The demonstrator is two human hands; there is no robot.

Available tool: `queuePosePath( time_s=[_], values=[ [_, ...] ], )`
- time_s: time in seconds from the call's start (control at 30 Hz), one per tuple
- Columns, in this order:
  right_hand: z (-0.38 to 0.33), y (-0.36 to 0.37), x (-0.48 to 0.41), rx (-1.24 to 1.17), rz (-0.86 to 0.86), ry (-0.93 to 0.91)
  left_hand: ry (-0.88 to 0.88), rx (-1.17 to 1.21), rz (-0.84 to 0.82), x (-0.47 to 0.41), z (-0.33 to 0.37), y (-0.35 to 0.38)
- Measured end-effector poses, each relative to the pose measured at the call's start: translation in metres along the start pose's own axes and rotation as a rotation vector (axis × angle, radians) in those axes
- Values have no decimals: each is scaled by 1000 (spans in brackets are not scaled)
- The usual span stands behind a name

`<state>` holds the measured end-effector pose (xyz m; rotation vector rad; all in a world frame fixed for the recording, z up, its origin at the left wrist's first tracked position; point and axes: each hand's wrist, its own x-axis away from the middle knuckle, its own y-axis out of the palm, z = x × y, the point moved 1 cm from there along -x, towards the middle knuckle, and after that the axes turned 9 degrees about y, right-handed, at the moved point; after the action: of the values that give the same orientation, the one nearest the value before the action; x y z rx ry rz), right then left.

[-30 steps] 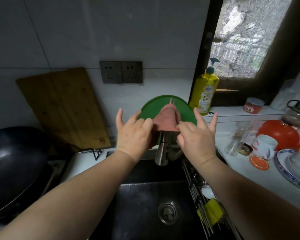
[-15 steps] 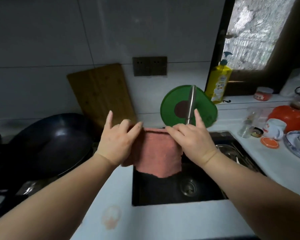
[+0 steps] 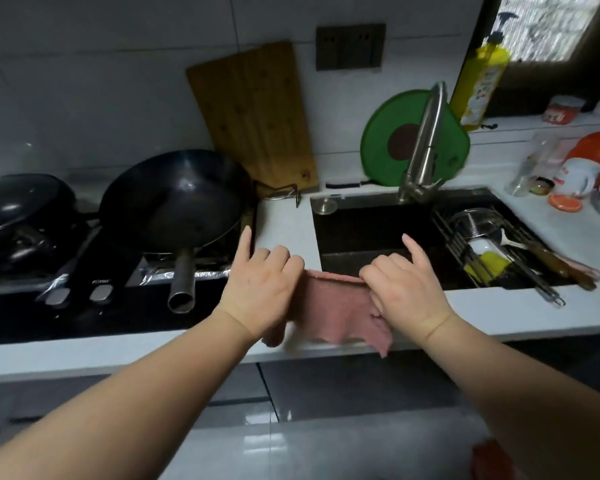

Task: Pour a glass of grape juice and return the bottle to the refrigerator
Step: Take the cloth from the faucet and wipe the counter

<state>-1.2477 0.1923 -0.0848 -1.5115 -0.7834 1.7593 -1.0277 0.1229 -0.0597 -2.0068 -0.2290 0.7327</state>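
Note:
A pink cloth [image 3: 336, 310] hangs spread between my two hands above the front edge of the white counter [image 3: 284, 223]. My left hand [image 3: 262, 287] pinches its left top corner, little finger raised. Its right top corner is pinched by my right hand [image 3: 404, 289], little finger also raised. An empty clear glass [image 3: 530, 168] stands at the far right of the counter. No juice bottle and no refrigerator are in view.
A dark sink [image 3: 378, 237] with a steel tap [image 3: 425, 147] lies behind the cloth, a rack of utensils [image 3: 499, 251] on its right. A black wok [image 3: 174, 199] sits on the stove, left. A wooden board [image 3: 257, 116], green lid [image 3: 388, 143], yellow soap bottle [image 3: 482, 81] and mug [image 3: 577, 176] stand behind.
Both hands lifted the pink cloth off the tap, spread it out and carried it toward me and left, down to the counter's front edge. The view has pulled back from the sink.

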Motion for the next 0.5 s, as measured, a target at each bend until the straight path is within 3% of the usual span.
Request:
queuePosePath(
  time_s=[0.17, 0.33, 0.4, 0.5],
  values=[
    [-25, 10, 23, -46, -109, -27, -32, 219, 12, 29, 11, 16],
    [-25, 32, 40, -23, -259, -30, -27, 187, -263, 40, 13, 31],
    [-27, 36, 39, -27, -264, -47, 18, 103, -477, 37, 14, 35],
    [-35, 43, 27, -94, -201, -21, -2, 40, -585, 27, 13, 47]
  ],
)
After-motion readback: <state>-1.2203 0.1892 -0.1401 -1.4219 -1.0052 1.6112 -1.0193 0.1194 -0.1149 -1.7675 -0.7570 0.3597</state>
